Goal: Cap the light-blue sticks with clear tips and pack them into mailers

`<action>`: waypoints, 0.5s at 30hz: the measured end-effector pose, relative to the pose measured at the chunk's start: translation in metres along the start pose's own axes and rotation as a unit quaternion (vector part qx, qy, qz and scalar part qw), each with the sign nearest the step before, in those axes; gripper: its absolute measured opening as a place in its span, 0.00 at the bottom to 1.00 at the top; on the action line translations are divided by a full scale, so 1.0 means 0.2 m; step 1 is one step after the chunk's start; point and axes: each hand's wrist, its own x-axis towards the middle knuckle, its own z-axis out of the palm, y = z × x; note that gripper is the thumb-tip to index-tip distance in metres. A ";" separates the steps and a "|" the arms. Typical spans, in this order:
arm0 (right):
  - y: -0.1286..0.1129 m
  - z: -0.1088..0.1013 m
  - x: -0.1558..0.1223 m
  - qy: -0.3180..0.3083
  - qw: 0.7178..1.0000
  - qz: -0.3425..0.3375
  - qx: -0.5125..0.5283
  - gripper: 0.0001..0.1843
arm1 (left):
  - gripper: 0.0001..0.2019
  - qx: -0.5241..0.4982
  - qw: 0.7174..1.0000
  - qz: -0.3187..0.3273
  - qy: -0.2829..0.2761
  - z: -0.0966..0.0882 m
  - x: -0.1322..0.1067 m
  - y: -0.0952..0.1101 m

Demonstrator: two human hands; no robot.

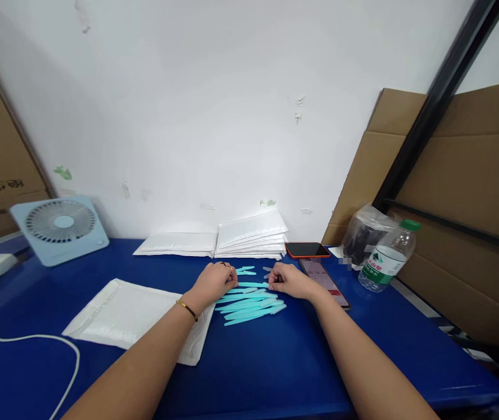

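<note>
Between my two hands lies one slim teal eyebrow razor [251, 284], level with the far side of a loose row of like ones. My left hand [215, 283] pinches its left end; a ring and a bracelet are on this hand and wrist. At the other end, the fingertips of my right hand [290, 281] are closed on the razor's tip. Just nearer to me, several more teal razors [249, 306] lie side by side on the blue table. Small teal pieces [245, 270] and clear caps [267, 274] lie beyond, partly hidden by my hands.
A white padded envelope [122, 315] lies under my left forearm. Stacked envelopes [251, 233] stand by the wall. Two phones [308, 250], a water bottle [387, 259] and a bagged dark object [360, 233] are at right. A blue fan [63, 224] and a white cable [34, 336] are at left.
</note>
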 end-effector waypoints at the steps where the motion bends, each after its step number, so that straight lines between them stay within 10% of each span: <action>1: 0.01 0.00 0.01 0.007 1.000 -0.008 -0.008 0.07 | 0.11 0.007 1.000 -0.007 -0.002 -0.01 0.00 -0.01; 8: 0.06 -0.06 0.03 0.104 0.994 0.016 -0.027 0.05 | 0.07 0.015 0.992 -0.122 0.016 -0.08 -0.01 -0.12; 15: -0.05 0.03 0.04 0.063 0.997 -0.029 0.017 0.08 | 0.12 -0.065 0.994 -0.051 -0.066 -0.08 -0.04 -0.05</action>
